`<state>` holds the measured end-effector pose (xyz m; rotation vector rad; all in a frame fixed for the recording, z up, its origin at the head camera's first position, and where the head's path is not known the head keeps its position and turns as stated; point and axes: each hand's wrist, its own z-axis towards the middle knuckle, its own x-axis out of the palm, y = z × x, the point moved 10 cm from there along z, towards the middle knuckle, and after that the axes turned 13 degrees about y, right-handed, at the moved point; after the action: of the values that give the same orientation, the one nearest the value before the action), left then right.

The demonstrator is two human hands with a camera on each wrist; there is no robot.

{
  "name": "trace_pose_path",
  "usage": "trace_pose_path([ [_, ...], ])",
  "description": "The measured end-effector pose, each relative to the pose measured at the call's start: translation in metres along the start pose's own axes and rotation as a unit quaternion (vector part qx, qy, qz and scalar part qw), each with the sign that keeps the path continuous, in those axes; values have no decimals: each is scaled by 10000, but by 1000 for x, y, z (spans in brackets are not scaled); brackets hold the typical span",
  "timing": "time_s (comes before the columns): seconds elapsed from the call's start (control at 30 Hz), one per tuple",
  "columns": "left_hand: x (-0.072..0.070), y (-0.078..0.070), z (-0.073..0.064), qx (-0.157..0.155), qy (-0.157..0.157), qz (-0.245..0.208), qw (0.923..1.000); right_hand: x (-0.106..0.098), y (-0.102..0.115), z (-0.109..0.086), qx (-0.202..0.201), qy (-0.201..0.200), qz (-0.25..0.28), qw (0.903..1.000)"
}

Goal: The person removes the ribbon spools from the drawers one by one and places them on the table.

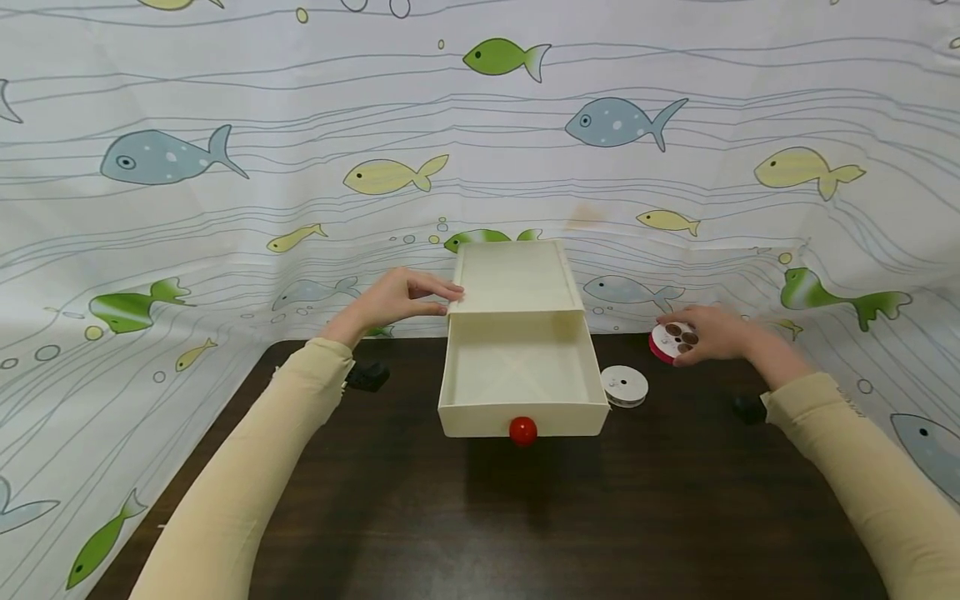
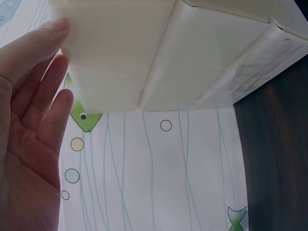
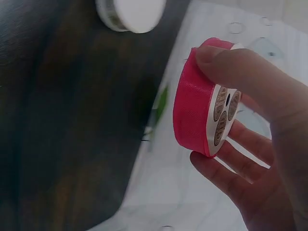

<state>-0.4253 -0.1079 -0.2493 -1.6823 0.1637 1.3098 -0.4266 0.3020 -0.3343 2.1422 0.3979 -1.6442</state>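
A cream box (image 1: 517,279) stands at the back of the dark table with its drawer (image 1: 517,358) pulled out. The drawer has a red ball knob (image 1: 522,431) in front, and nothing lies inside. With its fingertips, my left hand (image 1: 401,300) touches the box's left edge; in the left wrist view the fingers (image 2: 48,103) are fairly straight against the cream side. Off to the right, my right hand (image 1: 712,333) holds a spool of pink-red ribbon (image 3: 195,106), thumb on the ribbon and fingers beneath. The spool's white face bears brown ovals.
A white spool (image 1: 624,385) lies on the table (image 1: 525,533) just right of the drawer. Dark objects sit near each wrist, one by the left (image 1: 367,377) and one by the right (image 1: 748,408). A fish-patterned sheet (image 1: 300,125) hangs behind the table.
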Motion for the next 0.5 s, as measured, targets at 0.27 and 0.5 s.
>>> trace_pose_path([
  [0.27, 0, 0, 0, -7, -17, -17, 10000, 32, -9, 4, -245, 171, 305, 9991],
  [0.5, 0, 3, 0, -38, -62, -57, 10000, 52, -18, 9, -196, 346, 634, 9972],
])
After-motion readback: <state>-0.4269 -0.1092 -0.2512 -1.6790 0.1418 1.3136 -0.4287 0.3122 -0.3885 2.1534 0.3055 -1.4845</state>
